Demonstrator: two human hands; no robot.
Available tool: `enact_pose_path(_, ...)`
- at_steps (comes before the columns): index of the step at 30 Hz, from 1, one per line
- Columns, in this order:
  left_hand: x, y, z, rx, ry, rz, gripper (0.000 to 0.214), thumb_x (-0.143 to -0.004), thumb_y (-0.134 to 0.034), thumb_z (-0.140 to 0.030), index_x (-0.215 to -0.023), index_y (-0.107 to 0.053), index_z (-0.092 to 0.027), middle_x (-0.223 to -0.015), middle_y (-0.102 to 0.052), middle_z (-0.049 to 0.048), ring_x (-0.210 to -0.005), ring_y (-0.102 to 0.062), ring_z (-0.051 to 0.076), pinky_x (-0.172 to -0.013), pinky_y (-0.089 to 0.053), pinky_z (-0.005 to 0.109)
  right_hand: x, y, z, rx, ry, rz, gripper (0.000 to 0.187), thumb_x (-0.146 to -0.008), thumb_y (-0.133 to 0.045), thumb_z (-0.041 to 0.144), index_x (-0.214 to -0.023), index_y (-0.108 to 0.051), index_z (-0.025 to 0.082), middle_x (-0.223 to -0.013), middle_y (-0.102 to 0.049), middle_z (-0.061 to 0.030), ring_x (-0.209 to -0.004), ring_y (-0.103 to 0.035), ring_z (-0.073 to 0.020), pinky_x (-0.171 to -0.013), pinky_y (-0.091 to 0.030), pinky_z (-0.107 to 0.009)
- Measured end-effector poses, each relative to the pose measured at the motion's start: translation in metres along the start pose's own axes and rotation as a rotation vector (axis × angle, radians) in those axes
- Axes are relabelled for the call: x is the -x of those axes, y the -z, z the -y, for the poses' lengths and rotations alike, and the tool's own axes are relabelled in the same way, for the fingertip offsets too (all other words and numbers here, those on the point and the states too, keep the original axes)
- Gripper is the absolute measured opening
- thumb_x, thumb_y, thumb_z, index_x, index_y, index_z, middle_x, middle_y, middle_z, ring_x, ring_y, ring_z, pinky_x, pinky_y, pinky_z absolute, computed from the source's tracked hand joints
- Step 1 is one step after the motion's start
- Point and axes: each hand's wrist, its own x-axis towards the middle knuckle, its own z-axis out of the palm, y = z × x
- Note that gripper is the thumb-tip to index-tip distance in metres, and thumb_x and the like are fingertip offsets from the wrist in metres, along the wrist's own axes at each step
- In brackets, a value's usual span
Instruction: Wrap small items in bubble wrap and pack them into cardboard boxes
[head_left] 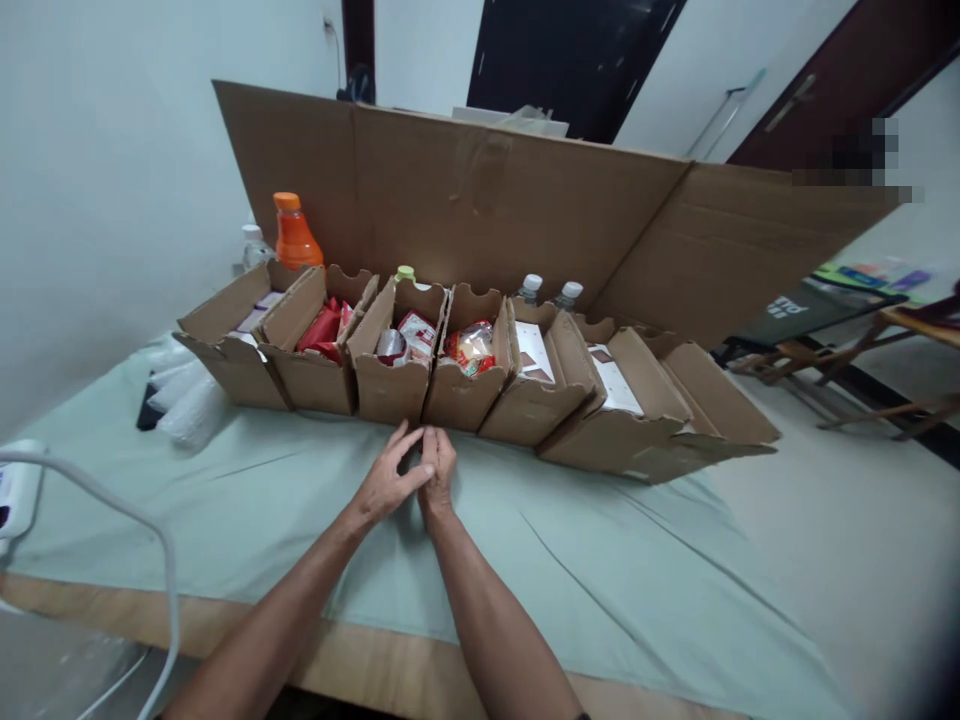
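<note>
Head view: scalloped cardboard bins [391, 393] beyond spread left hand [390, 477]; right hand [438, 472], grip unclear

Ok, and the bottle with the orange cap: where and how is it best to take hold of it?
Probably around its upper part, just below the orange cap, coming from above. The orange bottle appears upright and narrows toward the cap, which should suit wrapped fingers. Its lower part is hidden behind the cardboard bins, and a tall cardboard panel rises behind.
</note>
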Motion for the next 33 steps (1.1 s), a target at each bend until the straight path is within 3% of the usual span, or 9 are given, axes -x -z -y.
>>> enact_pose_path(5,0.035,0.023,0.0,-0.04,-0.018,-0.017,0.058,-0.078,-0.073,-0.041,-0.131,-0.07,-0.019,-0.151,-0.057,0.018,-0.143,-0.05,0.035,-0.12,-0.037,0.055,0.007,0.004,0.014,0.013,0.035,0.036,0.036,-0.091,-0.042,0.051,-0.077,-0.06,0.023,-0.077,-0.066,-0.0042,-0.078,-0.061,-0.022,-0.079,-0.049,-0.035)
enact_pose_path(10,0.079,0.068,0.025,-0.103,0.034,-0.393,0.034,-0.083,-0.068,-0.036,-0.112,-0.077,-0.022,-0.133,-0.069,0.0141,-0.127,-0.063,0.032,-0.113,-0.046,0.053,0.017,-0.016,0.08,-0.007,0.182,0.223,0.037,-0.09,-0.054,0.043,-0.119,-0.065,0.021,-0.095,-0.071,-0.0043,-0.085,-0.065,-0.0196,-0.082,-0.052,-0.032)
enact_pose_path(14,0.096,0.081,0.039,-0.087,0.071,-0.617,0.027,-0.083,-0.067,-0.036,-0.103,-0.076,-0.021,-0.128,-0.07,0.0141,-0.126,-0.062,0.033,-0.114,-0.044,0.054,-0.009,-0.065,0.148,0.3,0.376,0.49,0.062,-0.092,-0.055,0.031,-0.153,-0.045,0.027,-0.08,-0.07,0.0027,-0.072,-0.065,-0.0191,-0.08,-0.051,-0.031)
enact_pose_path(17,0.103,0.085,0.036,-0.066,0.073,-0.652,0.026,-0.086,-0.064,-0.035,-0.105,-0.075,-0.021,-0.133,-0.067,0.0141,-0.129,-0.06,0.032,-0.115,-0.042,0.054,-0.032,-0.095,0.171,0.652,0.377,0.482,0.044,-0.09,-0.057,0.024,-0.133,-0.064,0.025,-0.077,-0.073,-0.0023,-0.078,-0.069,-0.0262,-0.08,-0.05,-0.035)
enact_pose_path(20,0.112,0.096,0.033,-0.03,0.075,-0.707,0.03,-0.087,-0.063,-0.038,-0.11,-0.073,-0.021,-0.139,-0.063,0.0137,-0.131,-0.058,0.031,-0.116,-0.042,0.052,-0.025,-0.102,0.172,0.733,0.391,0.447,0.027,-0.093,-0.052,0.02,-0.107,-0.074,0.026,-0.081,-0.076,-0.0055,-0.081,-0.071,-0.0272,-0.077,-0.048,-0.033)
enact_pose_path(24,0.125,0.116,0.031,0.093,0.155,-0.831,0.045,-0.084,-0.068,-0.044,-0.122,-0.067,-0.019,-0.135,-0.065,0.0132,-0.122,-0.063,0.029,-0.11,-0.048,0.048,0.039,-0.066,0.164,0.645,0.453,0.495,0.027,-0.092,-0.051,0.019,-0.103,-0.074,0.026,-0.079,-0.076,-0.0034,-0.071,-0.071,-0.0242,-0.069,-0.047,-0.03)
enact_pose_path(28,0.138,0.129,0.023,0.158,0.207,-0.906,0.052,-0.08,-0.072,-0.043,-0.124,-0.065,-0.017,-0.127,-0.069,0.0137,-0.112,-0.068,0.027,-0.104,-0.053,0.047,0.099,0.01,0.168,0.384,0.361,0.596,0.025,-0.091,-0.053,0.02,-0.1,-0.075,0.027,-0.081,-0.077,-0.0005,-0.069,-0.071,-0.0202,-0.065,-0.05,-0.029)
enact_pose_path(31,0.145,0.125,0.013,0.17,0.173,-0.87,0.059,-0.074,-0.075,-0.042,-0.127,-0.064,-0.017,-0.13,-0.068,0.0143,-0.114,-0.068,0.029,-0.105,-0.052,0.047,0.104,0.078,0.168,0.274,0.23,0.545,0.018,-0.085,-0.061,0.022,-0.092,-0.076,0.027,-0.081,-0.078,-0.0005,-0.071,-0.072,-0.0198,-0.067,-0.055,-0.03)
enact_pose_path(33,0.151,0.115,0.008,0.176,0.139,-0.799,0.065,-0.073,-0.076,-0.043,-0.13,-0.062,-0.017,-0.129,-0.068,0.013,-0.119,-0.066,0.032,-0.108,-0.051,0.047,0.098,0.121,0.16,0.228,0.162,0.395,0.016,-0.083,-0.064,0.025,-0.092,-0.077,0.026,-0.082,-0.078,-0.0022,-0.073,-0.073,-0.0214,-0.07,-0.057,-0.033)
